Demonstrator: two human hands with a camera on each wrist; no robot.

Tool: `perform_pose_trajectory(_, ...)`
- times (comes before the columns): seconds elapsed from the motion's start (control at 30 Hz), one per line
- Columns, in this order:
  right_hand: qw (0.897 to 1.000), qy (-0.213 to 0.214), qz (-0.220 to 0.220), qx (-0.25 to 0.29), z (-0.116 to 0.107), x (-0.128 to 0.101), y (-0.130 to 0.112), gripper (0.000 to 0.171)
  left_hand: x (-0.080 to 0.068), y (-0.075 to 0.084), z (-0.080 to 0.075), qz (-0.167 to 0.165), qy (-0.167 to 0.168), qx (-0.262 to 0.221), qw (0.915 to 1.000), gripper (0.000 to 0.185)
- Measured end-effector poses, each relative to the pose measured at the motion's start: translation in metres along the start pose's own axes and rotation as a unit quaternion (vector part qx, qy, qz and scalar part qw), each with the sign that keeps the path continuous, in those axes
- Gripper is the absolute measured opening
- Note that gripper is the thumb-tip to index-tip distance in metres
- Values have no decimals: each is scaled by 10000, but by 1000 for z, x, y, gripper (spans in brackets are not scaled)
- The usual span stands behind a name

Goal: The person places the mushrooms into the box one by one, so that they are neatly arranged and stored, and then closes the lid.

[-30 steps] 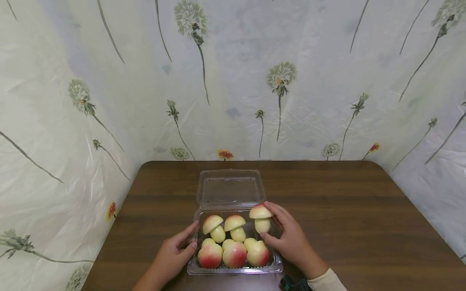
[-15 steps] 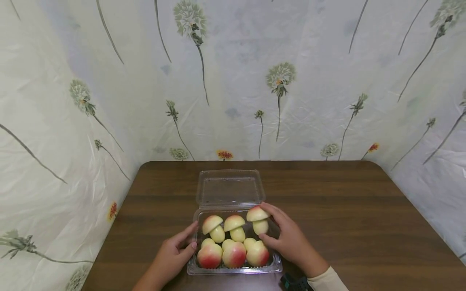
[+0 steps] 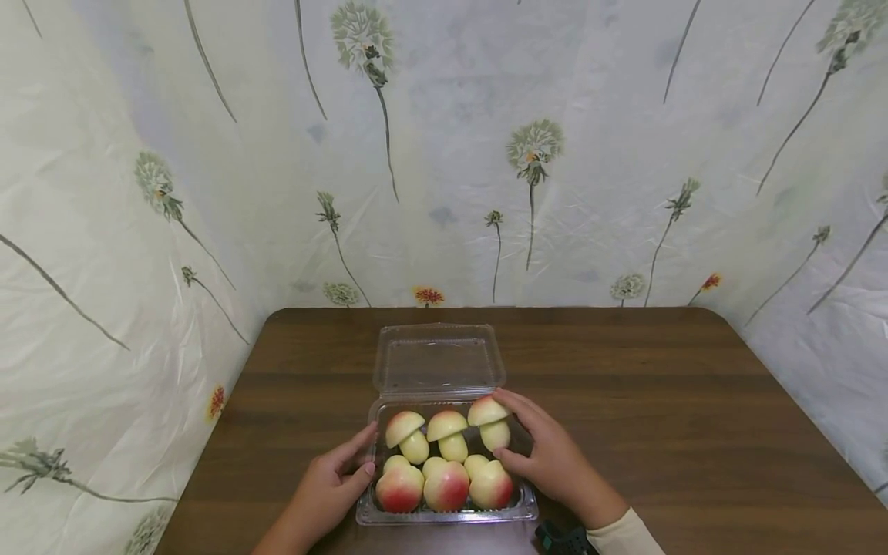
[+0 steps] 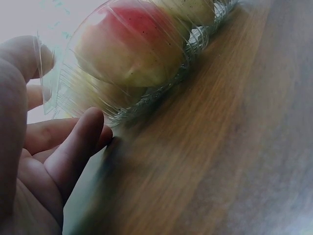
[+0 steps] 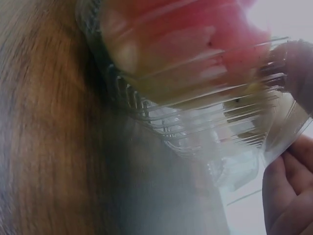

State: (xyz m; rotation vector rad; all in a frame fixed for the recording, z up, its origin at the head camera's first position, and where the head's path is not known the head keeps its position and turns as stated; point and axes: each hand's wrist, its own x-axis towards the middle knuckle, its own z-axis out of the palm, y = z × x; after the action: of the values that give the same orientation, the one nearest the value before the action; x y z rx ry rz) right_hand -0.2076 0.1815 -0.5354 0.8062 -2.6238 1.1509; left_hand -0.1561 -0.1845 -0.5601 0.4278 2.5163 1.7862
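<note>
A clear plastic clamshell box (image 3: 447,518) stands with its lid folded back. In it lie two rows of mushroom-shaped pieces with pale yellow stems and red-tinged caps. The front row shows its round caps (image 3: 447,487) towards me. My right hand (image 3: 558,455) pinches the back-right mushroom-shaped piece (image 3: 494,434), index finger at the cap and thumb low on the stem; in the right wrist view the box wall partly covers these fingers. My left hand (image 3: 329,486) rests against the box's left side with thumb and fingers fairly straight, seen close up in the left wrist view.
The transparent lid (image 3: 440,358) lies behind the box on the dark brown wooden table (image 3: 624,385). A dark strap-like object (image 3: 558,537) sits by the right sleeve (image 3: 624,533). A sheet with a dandelion print (image 3: 444,154) hangs behind and beside the table.
The right hand has shifted the pinched mushroom-shaped piece a little left and down, closer to its neighbour in the back row. The left hand has stayed at the box's side.
</note>
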Motion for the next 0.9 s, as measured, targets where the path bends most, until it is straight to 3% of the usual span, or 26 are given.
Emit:
perform_pose_trajectory(0.5,9999,5,-42,-141,1,0,1,70,0,2,0,24,31,4,10000,54)
perform_pose_trajectory(0.9,9995,229,-193,-114,1,2,2,49,0,1,-1,24,24,3,10000,54)
